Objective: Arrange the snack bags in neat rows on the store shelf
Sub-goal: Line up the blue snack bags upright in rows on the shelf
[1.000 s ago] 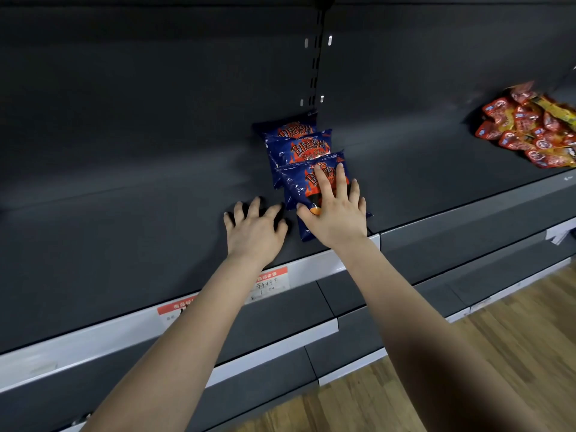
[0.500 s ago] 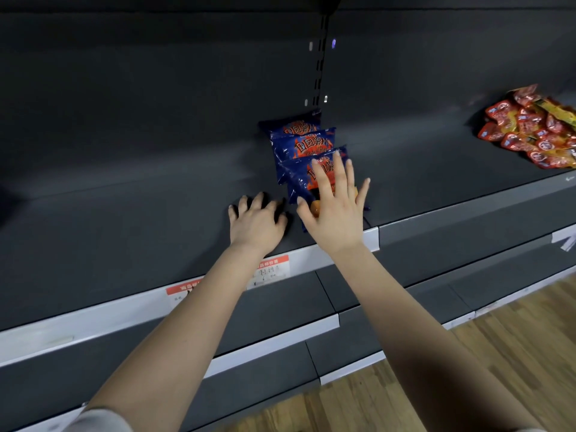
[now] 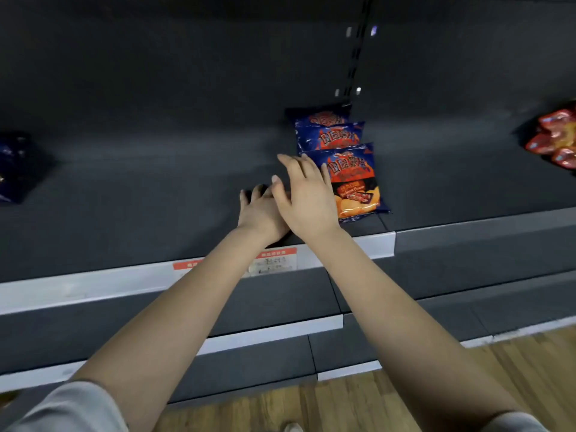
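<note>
– Wooden floor (image 3: 374,406) is lying nearest, under me, and lower shelves (image 3: 265,300) with white strips are stepping up toward the shelf (image 3: 124,219) where I am working.
– What are your hands doing?
– Both are holding nothing. My left hand (image 3: 258,212) is resting flat on the shelf, just behind the price label (image 3: 274,263). My right hand (image 3: 307,198) is hovering over it, fingers loose, at the left edge of the front blue bag (image 3: 355,182). Whether it is touching the bag, I cannot tell.
– How far is the work going?
– One row is looking ready, I am judging: the front blue bag, the middle bag (image 3: 330,137) and the back bag (image 3: 318,115) are lying one behind another, overlapping. More is remaining: dark bags (image 3: 12,166) far left and red packets (image 3: 554,141) far right are lying in heaps, well apart from this row.
– And behind?
– A dark back panel (image 3: 187,73) with a slotted upright (image 3: 358,57) is closing the view.
</note>
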